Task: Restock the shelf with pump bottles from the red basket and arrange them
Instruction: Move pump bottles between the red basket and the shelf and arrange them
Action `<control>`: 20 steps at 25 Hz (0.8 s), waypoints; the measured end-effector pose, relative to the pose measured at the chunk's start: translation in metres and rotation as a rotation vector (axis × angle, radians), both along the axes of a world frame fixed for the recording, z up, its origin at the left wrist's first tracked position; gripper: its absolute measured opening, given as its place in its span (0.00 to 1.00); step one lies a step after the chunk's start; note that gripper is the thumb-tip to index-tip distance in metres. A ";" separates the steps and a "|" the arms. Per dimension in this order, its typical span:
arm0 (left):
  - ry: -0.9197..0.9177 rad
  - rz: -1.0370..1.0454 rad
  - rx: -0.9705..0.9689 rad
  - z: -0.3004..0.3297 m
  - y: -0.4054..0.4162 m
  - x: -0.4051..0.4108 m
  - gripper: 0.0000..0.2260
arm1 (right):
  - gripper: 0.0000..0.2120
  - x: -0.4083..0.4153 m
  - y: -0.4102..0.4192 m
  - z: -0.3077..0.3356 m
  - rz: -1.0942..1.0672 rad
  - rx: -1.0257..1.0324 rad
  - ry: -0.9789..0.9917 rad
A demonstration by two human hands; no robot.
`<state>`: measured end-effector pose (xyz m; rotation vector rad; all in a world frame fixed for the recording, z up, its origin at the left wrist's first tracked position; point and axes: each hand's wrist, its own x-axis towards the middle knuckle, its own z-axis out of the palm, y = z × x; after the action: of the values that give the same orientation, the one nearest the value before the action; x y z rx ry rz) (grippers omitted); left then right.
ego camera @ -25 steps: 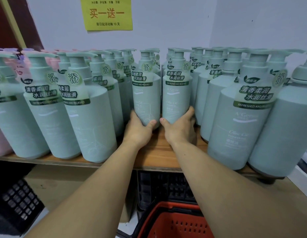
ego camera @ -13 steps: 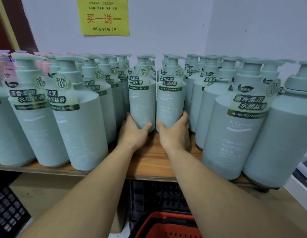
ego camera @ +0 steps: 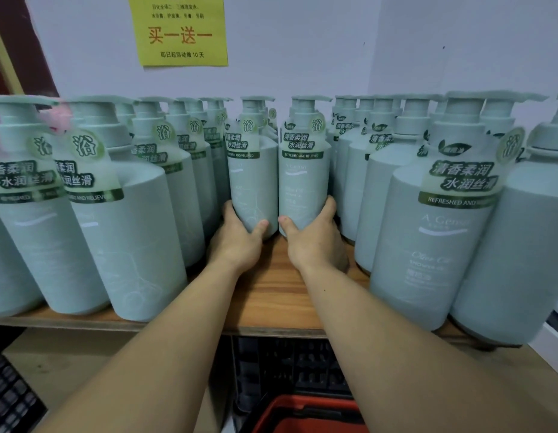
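Observation:
Two pale green pump bottles stand upright side by side in the middle of the wooden shelf (ego camera: 271,285). My left hand (ego camera: 240,239) grips the base of the left bottle (ego camera: 252,179), thumb across its front. The right bottle (ego camera: 302,182) is held low by my right hand (ego camera: 315,242), fingers wrapped round its right side. Rows of several identical bottles fill the shelf on both sides, running back to the wall. The rim of the red basket (ego camera: 306,414) shows below the shelf, between my forearms; its contents are hidden.
A yellow paper sign (ego camera: 181,29) hangs on the white wall above the bottles. Pink pump tops (ego camera: 57,123) peek out at the far left. Black crates (ego camera: 290,367) sit under the shelf. Bare wood lies in front of the two held bottles.
Both hands have slid the two bottles further back along the shelf toward the wall, and the view has tilted up slightly. The grips are unchanged.

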<state>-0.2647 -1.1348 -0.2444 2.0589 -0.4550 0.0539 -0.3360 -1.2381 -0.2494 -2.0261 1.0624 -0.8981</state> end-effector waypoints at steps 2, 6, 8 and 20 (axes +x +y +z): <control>-0.005 -0.019 -0.022 -0.002 0.001 0.000 0.26 | 0.47 0.000 0.001 -0.001 0.005 0.008 0.007; -0.017 -0.002 -0.082 -0.004 0.003 0.001 0.29 | 0.41 0.001 -0.003 0.001 -0.004 0.012 -0.022; -0.016 0.016 -0.087 -0.003 0.003 0.002 0.30 | 0.42 0.002 -0.003 0.002 0.018 0.006 0.009; -0.020 0.044 0.034 -0.002 -0.002 0.000 0.31 | 0.38 0.000 -0.007 0.002 0.019 0.026 -0.145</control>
<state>-0.2648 -1.1368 -0.2467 2.1033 -0.4253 0.0934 -0.3355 -1.2450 -0.2473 -1.9158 0.9687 -0.9997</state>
